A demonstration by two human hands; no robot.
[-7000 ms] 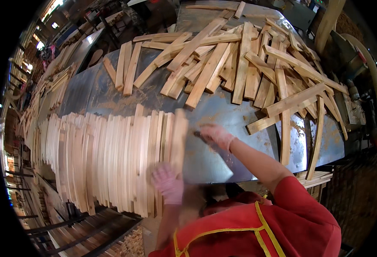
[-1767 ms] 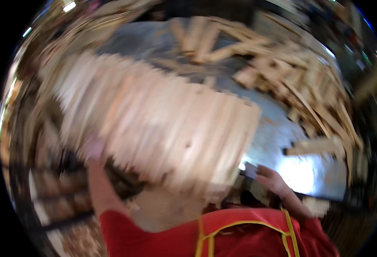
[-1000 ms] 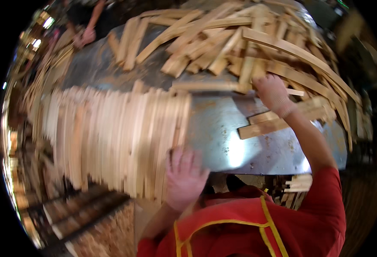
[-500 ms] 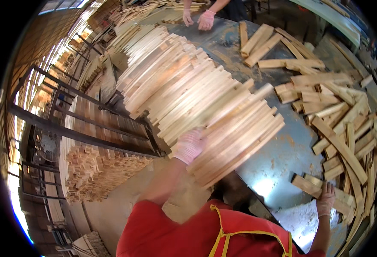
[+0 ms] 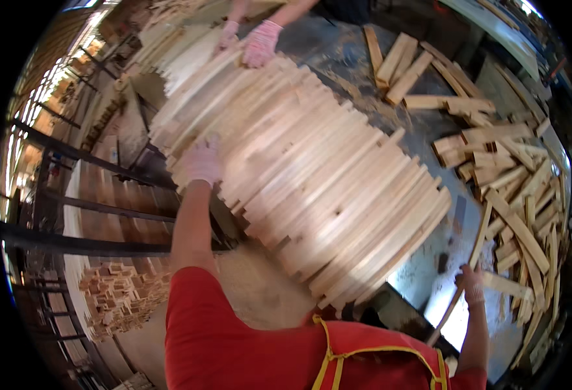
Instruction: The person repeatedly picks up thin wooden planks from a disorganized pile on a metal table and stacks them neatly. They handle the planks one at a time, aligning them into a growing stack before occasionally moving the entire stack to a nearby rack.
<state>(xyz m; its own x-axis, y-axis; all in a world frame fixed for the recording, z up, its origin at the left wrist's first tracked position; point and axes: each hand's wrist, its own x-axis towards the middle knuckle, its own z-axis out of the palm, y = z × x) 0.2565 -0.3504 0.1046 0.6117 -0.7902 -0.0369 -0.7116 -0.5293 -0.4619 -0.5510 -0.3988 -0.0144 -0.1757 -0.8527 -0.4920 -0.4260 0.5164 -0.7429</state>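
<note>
A row of pale wooden strips lies side by side across the middle of the metal table. My gloved left hand rests on the left ends of the strips toward the far part of the row. Its fingers look stretched out, though slightly blurred, and grip nothing. At the lower right, my gloved right hand is closed around a long thin wooden strip, held at a slant over the table. Just beside it are loose wood pieces.
Across the table, another person's gloved hands touch the far end of the row. A heap of wood pieces covers the right side of the metal table. To the left stand a dark metal frame and stacked strips.
My left hand has moved farther away and left along the row. My right hand has lifted a thin wooden strip from the heap. The other person's hands have come onto the row.
</note>
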